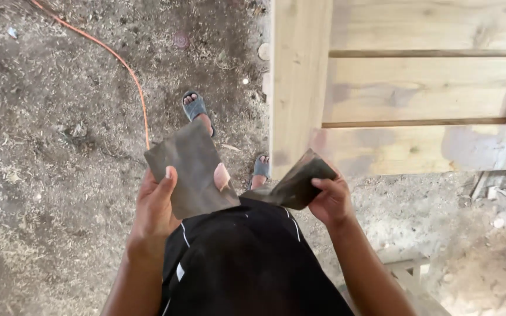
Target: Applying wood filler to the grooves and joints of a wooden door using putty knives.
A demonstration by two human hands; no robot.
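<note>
Currently the left hand [158, 205] pinches the flat grey sandpaper sheet [191, 169] at its lower-left edge while the right hand [330, 199] pinches the bent strip [297, 184], both just beside the wooden frame [300, 88]; thin, limp and tearable, it probably handles best gripped at the edges.

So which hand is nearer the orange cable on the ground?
Left. The left hand sits just below the orange cable's near end; the right hand is far across, by the wooden frame.
</note>
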